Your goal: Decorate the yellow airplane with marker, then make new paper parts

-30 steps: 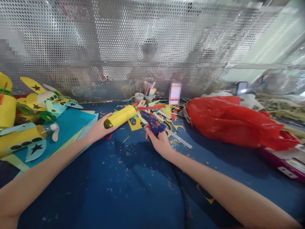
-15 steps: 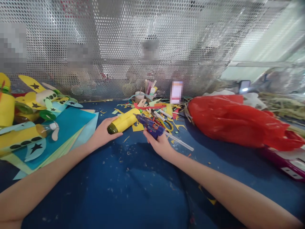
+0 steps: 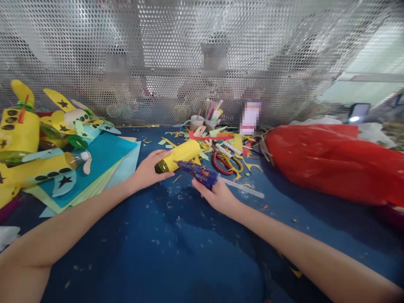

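My left hand (image 3: 153, 169) is closed around the base end of a small green bottle (image 3: 183, 154) wrapped in yellow paper. The bottle lies tilted, its green neck pointing away to the right. In my right hand (image 3: 217, 191) is a blue glue gun (image 3: 198, 173), with a clear glue stick (image 3: 243, 187) jutting from its back. The gun's nozzle is close to the near side of the yellow wrap, toward the bottle's base; whether it touches, I cannot tell. Past the gun lie red-and-yellow-handled scissors (image 3: 226, 163) among paper scraps.
Bottle airplanes (image 3: 41, 170) with black stars crowd the left, beside stacked coloured paper (image 3: 109, 158). A red plastic bag (image 3: 325, 162) fills the right. Behind the scraps stand a cup of sticks (image 3: 198, 122) and a phone (image 3: 251, 118), before a perforated metal screen (image 3: 176, 54).
The glue gun's nozzle has shifted from near the bottle's neck end toward its base end. The view has swung slightly left, so most things appear farther right.
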Demonstrator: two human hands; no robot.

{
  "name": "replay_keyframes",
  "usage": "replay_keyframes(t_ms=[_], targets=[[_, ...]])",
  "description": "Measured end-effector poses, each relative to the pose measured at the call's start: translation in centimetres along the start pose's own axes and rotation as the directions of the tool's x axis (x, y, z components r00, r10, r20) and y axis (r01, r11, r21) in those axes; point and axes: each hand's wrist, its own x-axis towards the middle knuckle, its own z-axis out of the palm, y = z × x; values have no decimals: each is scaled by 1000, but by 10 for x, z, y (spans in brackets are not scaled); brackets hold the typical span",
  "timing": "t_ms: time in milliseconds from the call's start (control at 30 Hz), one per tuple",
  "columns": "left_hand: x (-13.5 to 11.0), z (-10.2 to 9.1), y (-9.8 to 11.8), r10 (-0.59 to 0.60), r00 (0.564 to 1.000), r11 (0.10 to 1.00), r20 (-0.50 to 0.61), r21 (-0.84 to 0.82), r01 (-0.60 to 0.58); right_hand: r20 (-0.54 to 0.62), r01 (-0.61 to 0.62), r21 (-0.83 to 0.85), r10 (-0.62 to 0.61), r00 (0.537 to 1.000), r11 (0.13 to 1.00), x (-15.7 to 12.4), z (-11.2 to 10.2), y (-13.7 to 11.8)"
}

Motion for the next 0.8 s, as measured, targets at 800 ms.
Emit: replay_keyframes(t_ms=[800], targets=[[-2,4,-4,31,999,999,-35,33,-30,20,43,-101,-41,999,994,3,0,-7]])
